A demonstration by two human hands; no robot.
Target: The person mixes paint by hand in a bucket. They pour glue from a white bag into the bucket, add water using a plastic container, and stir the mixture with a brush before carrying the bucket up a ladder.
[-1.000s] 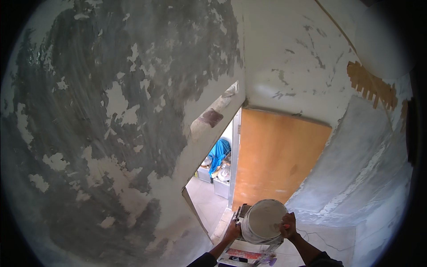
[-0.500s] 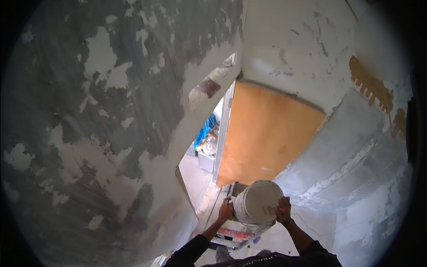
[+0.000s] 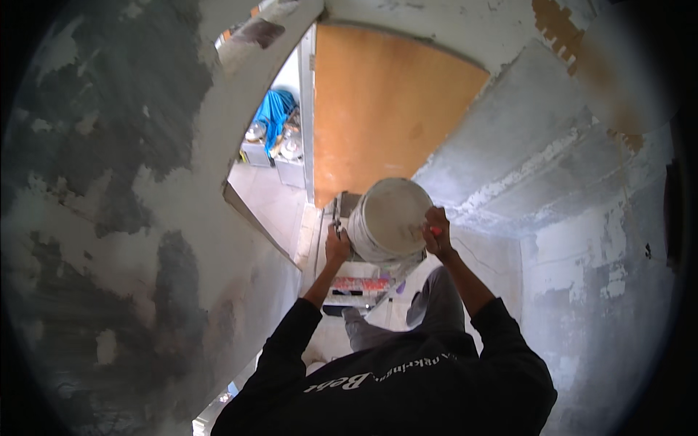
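A white plaster-smeared bucket (image 3: 396,218) stands tilted in front of me at the top of a ladder (image 3: 363,284), its wide mouth showing pale contents. At the bucket's right rim, my right hand (image 3: 438,232) is closed round a red-handled tool (image 3: 435,230); its working end is hard to make out against the bucket. To the left of the bucket, my left hand (image 3: 337,245) is closed on a thin dark piece that I cannot make out. Both forearms reach forward in dark sleeves.
An orange-brown door (image 3: 385,109) stands beyond the bucket. Left of it, a doorway shows a blue cloth (image 3: 275,112) and piled items. A patchy grey plastered wall (image 3: 109,218) rises close on my left; another wall (image 3: 523,145) is on the right. My legs (image 3: 436,305) are beside the ladder.
My view has tilted down, so the bucket, door and hands appear higher and further left, and more of my torso and legs shows. Both hands keep their places by the bucket.
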